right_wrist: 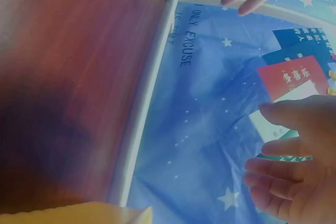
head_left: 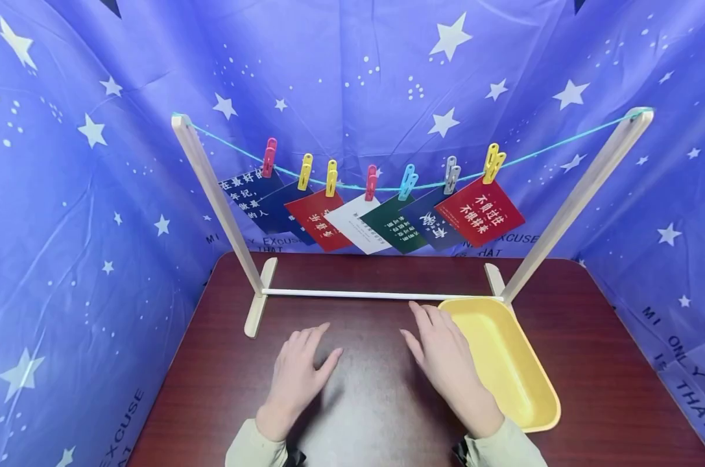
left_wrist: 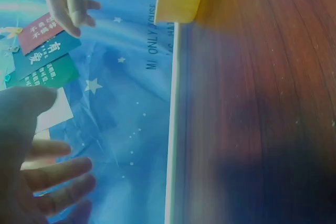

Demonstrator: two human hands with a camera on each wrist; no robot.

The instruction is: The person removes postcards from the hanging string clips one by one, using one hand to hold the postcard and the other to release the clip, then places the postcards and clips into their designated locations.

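Presently: my left hand (head_left: pixel 296 376) and right hand (head_left: pixel 448 357) spread above a dark red-brown wood-grain table (head_left: pixel 375 408).
Both grips slack, thumbs parted; rounded rectangular yellow tray (head_left: pixel 506 363) beside my right. Beyond, seven printed rectangular cards (head_left: pixel 359 225) hang by coloured clothespins (head_left: pixel 371 185) from a thin teal cord (head_left: pixel 568 142) between pale wooden posts (head_left: pixel 580 201).

Both hands (head_left: pixel 296 371) (head_left: pixel 447 350) apart, relaxed
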